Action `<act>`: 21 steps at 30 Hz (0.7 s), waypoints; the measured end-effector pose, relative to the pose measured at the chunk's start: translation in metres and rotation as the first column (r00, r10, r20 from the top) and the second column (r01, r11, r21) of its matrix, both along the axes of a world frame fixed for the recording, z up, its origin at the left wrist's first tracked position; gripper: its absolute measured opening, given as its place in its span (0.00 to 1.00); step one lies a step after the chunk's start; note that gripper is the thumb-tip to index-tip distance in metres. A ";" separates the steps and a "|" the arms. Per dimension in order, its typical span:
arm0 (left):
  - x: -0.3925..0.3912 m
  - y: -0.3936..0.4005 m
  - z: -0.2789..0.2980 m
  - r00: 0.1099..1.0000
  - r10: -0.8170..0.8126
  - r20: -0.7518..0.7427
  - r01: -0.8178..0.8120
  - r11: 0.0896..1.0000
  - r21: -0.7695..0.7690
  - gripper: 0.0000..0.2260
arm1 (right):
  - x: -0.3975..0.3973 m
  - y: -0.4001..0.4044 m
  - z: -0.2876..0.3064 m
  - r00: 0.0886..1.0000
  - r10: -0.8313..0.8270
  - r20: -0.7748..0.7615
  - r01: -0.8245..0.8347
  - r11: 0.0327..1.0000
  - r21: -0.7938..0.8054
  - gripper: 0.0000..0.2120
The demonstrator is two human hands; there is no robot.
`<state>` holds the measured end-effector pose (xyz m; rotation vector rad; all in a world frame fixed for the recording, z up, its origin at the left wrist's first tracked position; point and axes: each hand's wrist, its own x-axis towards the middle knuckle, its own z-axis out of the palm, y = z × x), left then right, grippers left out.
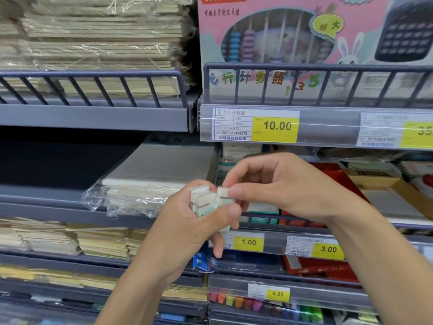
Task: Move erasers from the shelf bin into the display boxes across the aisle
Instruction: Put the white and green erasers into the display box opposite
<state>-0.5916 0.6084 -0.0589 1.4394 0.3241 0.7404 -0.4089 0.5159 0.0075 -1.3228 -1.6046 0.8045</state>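
You face grey store shelves point(93, 118) — four yellow price tags in clear view, a fifth cut off at the right edge. Your left hand point(187, 221) grips a cluster of erasers point(202, 200), at least three; your right hand point(281, 184) pinches one eraser point(222, 192) against it, fingers point(234, 191) narrow — both before the shelf edge.

Grey metal shelving point(93, 118) fills the view. Wrapped paper stacks point(98, 38) sit at ten o'clock, a pink abacus box point(281, 31) at one o'clock, yellow price tags point(275, 129) along the shelf edges.
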 end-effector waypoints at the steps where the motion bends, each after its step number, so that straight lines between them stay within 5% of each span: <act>1: 0.000 -0.001 0.001 1.000 0.017 -0.001 -0.017 1.000 0.000 0.23 | 0.002 -0.001 -0.001 0.999 -0.014 -0.042 0.014 1.000 0.009 0.06; 12: 0.007 -0.006 0.003 0.989 0.148 0.004 -0.148 0.989 0.011 0.18 | 0.005 0.000 -0.022 0.951 -0.093 -0.295 0.087 0.996 -0.033 0.10; 17: 0.007 -0.003 0.004 0.977 0.204 -0.070 -0.206 0.978 -0.023 0.15 | 0.019 0.002 -0.016 0.797 -0.157 -0.583 0.142 0.987 -0.072 0.10; 19: 0.007 -0.002 0.004 0.974 0.205 -0.099 -0.211 0.976 -0.050 0.14 | 0.027 0.004 -0.012 0.813 -0.257 -0.523 0.214 0.966 -0.143 0.09; 21: 0.007 -0.001 0.004 0.976 0.193 -0.101 -0.201 0.977 -0.070 0.13 | 0.036 0.009 -0.011 0.850 -0.428 -0.308 0.383 0.903 -0.197 0.04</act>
